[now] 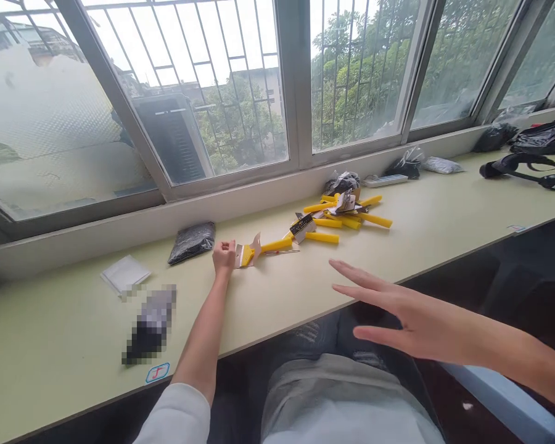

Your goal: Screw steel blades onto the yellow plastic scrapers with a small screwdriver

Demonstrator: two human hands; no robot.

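My left hand is closed at the blade end of a yellow-handled scraper, fingers pinched at its left edge. The scraper lies low over the table, its handle pointing right, and a brownish card-like flap stands up around the blade. My right hand is held above the front of the table with fingers spread, touching nothing. Just past the handle, another yellow-handled scraper has a black label on its blade. Behind it lies a pile of similar scrapers. A thin rod-like item lies beside the held handle.
Left of my hand are a black plastic-wrapped packet, a white square packet and a blurred-out item. Along the windowsill sit a power strip and bagged items. A black strapped object rests far right.
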